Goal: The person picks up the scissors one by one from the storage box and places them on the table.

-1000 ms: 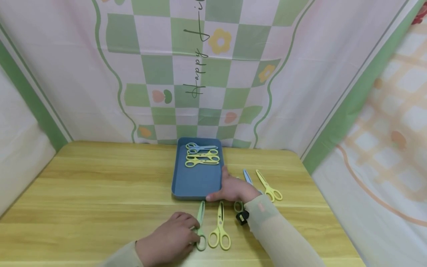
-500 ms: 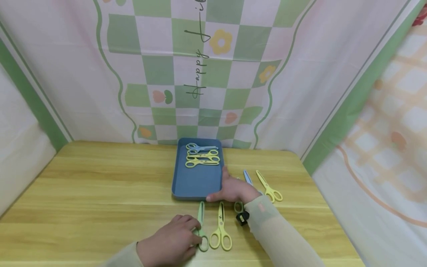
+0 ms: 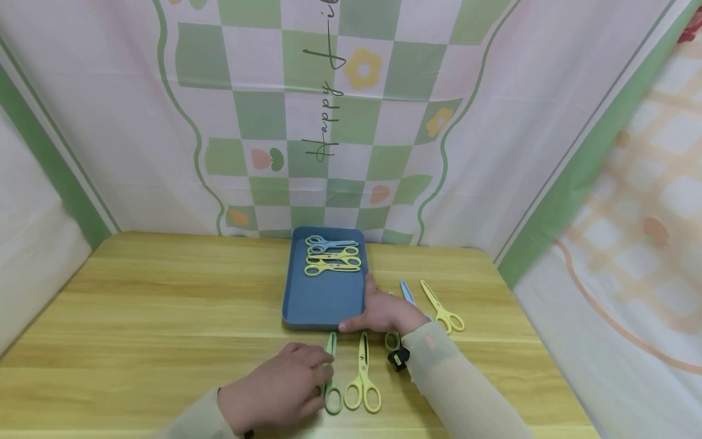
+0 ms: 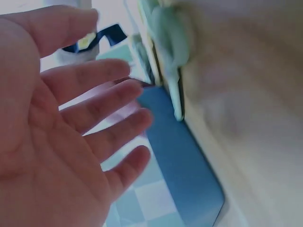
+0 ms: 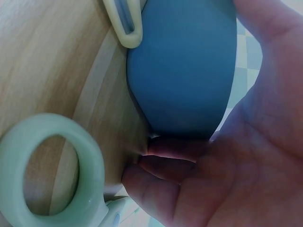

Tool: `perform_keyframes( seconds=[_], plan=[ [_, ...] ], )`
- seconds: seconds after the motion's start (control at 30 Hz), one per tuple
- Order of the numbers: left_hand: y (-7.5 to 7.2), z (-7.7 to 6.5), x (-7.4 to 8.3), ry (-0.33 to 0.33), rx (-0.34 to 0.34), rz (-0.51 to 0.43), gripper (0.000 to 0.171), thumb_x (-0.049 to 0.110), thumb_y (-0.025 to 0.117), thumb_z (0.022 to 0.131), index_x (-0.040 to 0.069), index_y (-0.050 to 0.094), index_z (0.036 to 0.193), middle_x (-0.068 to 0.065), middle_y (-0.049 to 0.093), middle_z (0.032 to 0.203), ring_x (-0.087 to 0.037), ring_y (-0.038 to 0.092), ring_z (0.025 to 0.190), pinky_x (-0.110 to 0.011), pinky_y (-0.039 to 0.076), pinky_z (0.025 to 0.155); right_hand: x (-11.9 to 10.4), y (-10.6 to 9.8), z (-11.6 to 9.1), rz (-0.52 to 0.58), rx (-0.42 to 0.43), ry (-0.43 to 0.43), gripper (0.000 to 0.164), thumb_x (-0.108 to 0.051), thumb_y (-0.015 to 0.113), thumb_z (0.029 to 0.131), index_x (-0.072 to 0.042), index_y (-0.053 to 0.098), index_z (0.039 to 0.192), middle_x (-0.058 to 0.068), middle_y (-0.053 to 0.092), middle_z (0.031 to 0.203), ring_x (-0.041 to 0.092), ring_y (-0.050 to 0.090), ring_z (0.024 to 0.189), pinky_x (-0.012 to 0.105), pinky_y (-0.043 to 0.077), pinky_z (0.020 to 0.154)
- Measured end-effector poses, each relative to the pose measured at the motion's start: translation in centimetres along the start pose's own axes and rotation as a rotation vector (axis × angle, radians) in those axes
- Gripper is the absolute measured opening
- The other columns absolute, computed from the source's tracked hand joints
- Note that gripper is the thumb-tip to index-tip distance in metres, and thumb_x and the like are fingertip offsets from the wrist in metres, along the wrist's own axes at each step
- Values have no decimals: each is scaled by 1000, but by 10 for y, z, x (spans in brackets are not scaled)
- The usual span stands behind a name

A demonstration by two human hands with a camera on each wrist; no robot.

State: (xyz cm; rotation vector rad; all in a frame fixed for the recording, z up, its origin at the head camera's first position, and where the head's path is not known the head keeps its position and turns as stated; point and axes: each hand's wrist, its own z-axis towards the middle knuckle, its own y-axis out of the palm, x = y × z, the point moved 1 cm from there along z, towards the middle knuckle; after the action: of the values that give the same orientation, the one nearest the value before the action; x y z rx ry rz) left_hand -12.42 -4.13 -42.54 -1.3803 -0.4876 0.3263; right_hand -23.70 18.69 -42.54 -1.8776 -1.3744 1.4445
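Nearest, the left hand (image 3: pixel 276 387) lies low over the surface (image 3: pixel 164 305), its fingers extended and loosely spread; the green scissors (image 3: pixel 331 385) rest just beyond the fingertips, blades pointing away, and in the left wrist view a gap separates the two. Immediately right of these lie yellow scissors (image 3: pixel 363 369), parallel. Farther out, the right hand (image 3: pixel 386 312) grips the near right corner of the blue tray (image 3: pixel 323 302), thumb along the near edge, fingers bent around the side. Beyond its wrist lie partly hidden blue scissors (image 3: pixel 407 291). At the tray's far end, blue and yellow pairs (image 3: pixel 331 266) lie crosswise.
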Motion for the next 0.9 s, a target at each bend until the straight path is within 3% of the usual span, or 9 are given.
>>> perform_keyframes(
  seconds=[0.17,0.37,0.67,0.9],
  plan=[
    [-14,8,-13,-75,11,-16,60,50,50,102,6,55,142,-10,45,151,-28,37,140,-51,30,112,1,0,0,-8,7,-26,144,-63,81,71,6,-15,153,37,29,150,42,42,134,48,37,107],
    [-16,19,-42,-177,-24,-44,78,64,27,102,6,39,153,-9,29,160,-26,20,148,-50,13,117,3,0,1,15,6,-61,143,-60,82,73,8,-16,152,39,27,151,43,41,134,49,36,107],
    [-26,46,-82,-325,-98,4,88,68,20,100,0,31,154,-14,19,162,-29,14,149,-53,5,117,3,1,1,-20,-6,-36,141,-62,80,75,7,-16,152,37,24,152,42,38,136,49,34,108],
    [-31,72,-109,-396,-218,-10,86,67,21,101,2,28,156,-13,17,163,-28,12,150,-53,2,117,2,0,1,-50,-7,-5,141,-66,78,74,5,-15,153,35,25,153,41,38,137,49,35,108]
  ],
)
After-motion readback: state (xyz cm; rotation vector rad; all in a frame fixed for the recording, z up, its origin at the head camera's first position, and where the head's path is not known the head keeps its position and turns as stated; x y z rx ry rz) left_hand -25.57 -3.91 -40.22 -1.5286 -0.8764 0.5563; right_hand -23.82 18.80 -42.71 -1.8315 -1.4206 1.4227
